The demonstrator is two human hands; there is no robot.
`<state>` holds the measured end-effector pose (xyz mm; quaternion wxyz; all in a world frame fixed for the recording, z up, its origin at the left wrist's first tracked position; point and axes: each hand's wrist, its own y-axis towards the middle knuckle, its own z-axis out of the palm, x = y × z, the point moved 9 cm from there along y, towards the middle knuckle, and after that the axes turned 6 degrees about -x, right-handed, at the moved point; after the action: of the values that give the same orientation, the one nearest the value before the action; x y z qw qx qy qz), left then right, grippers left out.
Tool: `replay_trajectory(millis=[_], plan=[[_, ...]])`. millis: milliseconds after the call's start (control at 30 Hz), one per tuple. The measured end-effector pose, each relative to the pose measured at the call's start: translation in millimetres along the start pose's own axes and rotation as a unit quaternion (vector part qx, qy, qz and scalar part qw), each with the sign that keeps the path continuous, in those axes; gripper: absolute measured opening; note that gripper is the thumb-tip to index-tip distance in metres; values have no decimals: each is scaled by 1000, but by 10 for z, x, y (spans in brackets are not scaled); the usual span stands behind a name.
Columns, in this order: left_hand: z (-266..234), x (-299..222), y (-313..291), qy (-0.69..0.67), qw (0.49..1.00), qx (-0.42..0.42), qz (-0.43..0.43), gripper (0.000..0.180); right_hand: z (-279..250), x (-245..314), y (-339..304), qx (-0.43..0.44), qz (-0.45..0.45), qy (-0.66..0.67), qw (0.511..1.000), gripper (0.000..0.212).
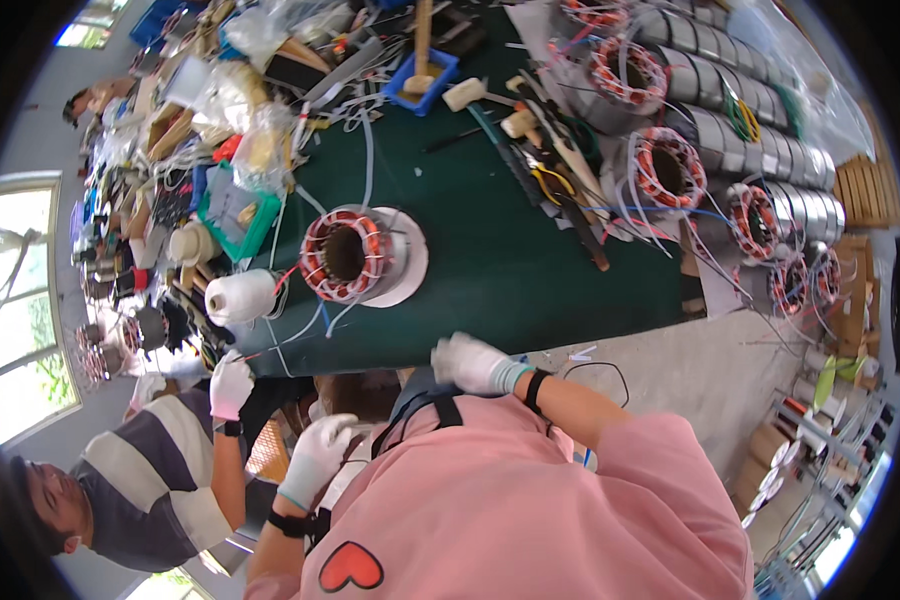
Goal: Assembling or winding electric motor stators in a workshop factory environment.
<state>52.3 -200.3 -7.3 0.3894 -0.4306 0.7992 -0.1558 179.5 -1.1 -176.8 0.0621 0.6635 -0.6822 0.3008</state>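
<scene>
My left hand [315,455], in a white glove, is low beside my lap, off the table. Its fingers are loosely bent and apart, and I see nothing in them. My right hand [473,365], also gloved, is just in front of the table's near edge; motion smears its fingers. Nearest on the table is a motor stator [397,245] with red windings tied in white cord, its bore tilted toward the left. Under it lies a pale round disc [418,262]. White sleeves and leads trail from the windings. A white thread cone [240,297] lies left of it.
More wound stators [667,168] are lined up at the right. Mallets [465,95], yellow-handled pliers [552,180] and a blue tray [420,85] are at the back. A green bin [240,215] stands amid clutter. At left, a co-worker [160,470] reaches a gloved hand to the table edge.
</scene>
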Motion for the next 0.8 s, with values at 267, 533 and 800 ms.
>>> replay_trajectory(millis=[267, 533, 800], plan=[[-1273, 592, 1249, -51, 957, -275, 74, 28, -655, -842, 52, -253, 203, 216, 921, 26], [-1419, -648, 2206, -82, 951, -64, 292, 67, -483, -971, 350, -179, 419, 518, 724, 32], [-942, -589, 2620, 91, 984, -111, 106, 34, -281, -831, 1163, -335, 366, 775, 392, 35]])
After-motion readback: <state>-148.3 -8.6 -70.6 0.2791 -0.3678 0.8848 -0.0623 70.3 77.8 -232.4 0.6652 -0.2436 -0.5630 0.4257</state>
